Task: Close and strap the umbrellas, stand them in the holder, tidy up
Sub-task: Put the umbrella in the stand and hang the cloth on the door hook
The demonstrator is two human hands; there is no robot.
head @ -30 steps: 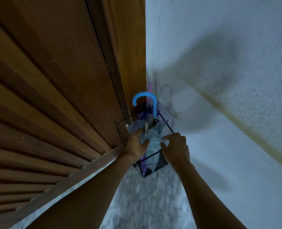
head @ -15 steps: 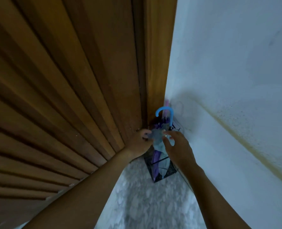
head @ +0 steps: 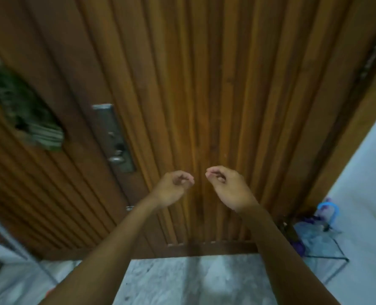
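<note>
Wooden door [head: 204,84] with upright ribs across most of the view, metal lock plate [head: 113,137] with a small knob on its left part, dark green cloth [head: 26,115] hanging further left (blurred, hard to say what it is)

Both hands raised in front of the door, apart from each other with a gap between them, neither touching anything. Left hand [head: 172,188] loosely curled, fingertips drawn toward the thumb, nothing in it. Right hand [head: 226,186] curled the same way, fingers bent down toward the thumb, also empty. Bare forearms reaching up from the bottom edge

Pale marbled floor [head: 193,280] below the door's bottom rail. White wall [head: 367,172] on the right side

Wire holder [head: 340,249], thin and dark, standing on the floor in the corner between door frame and wall, well away from both hands, at lower right. Umbrellas [head: 310,238] standing inside it, pale and purple fabric bunched together, one blue hooked handle [head: 328,211] rising above the rim near the wall. Straps too blurred to make out
</note>
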